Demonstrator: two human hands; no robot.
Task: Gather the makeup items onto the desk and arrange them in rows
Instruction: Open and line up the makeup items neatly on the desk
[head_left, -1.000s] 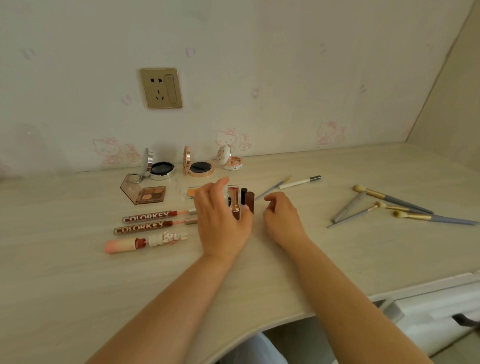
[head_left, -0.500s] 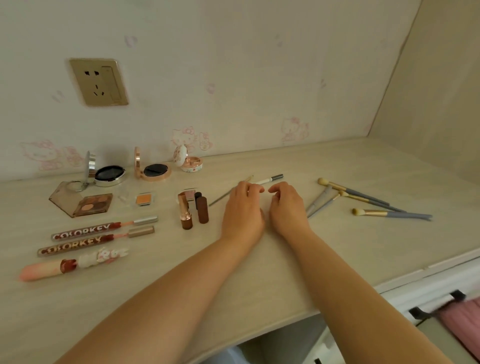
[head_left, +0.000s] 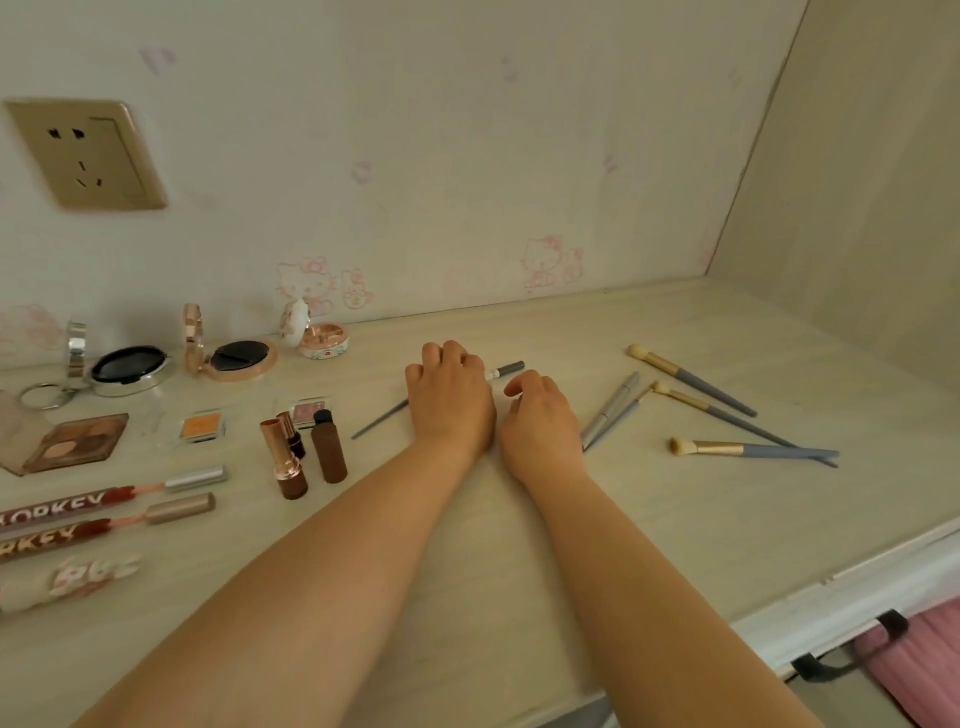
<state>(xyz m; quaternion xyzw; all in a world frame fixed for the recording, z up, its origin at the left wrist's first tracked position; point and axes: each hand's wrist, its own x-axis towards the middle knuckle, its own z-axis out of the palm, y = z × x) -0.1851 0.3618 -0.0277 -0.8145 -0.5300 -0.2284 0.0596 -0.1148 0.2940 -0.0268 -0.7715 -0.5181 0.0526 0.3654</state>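
Two lip tubes (head_left: 78, 512) lettered "ORKEY".

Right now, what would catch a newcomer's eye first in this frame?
Two bare forearms reach up the middle, the left hand resting over a thin pencil and the right hand curled beside it. Left of them stand upright lipsticks amid open compacts; to the right, grey-handled brushes lie scattered and crossed.

left hand (head_left: 451, 400): palm down, fingers curled | right hand (head_left: 540, 418): same, alongside
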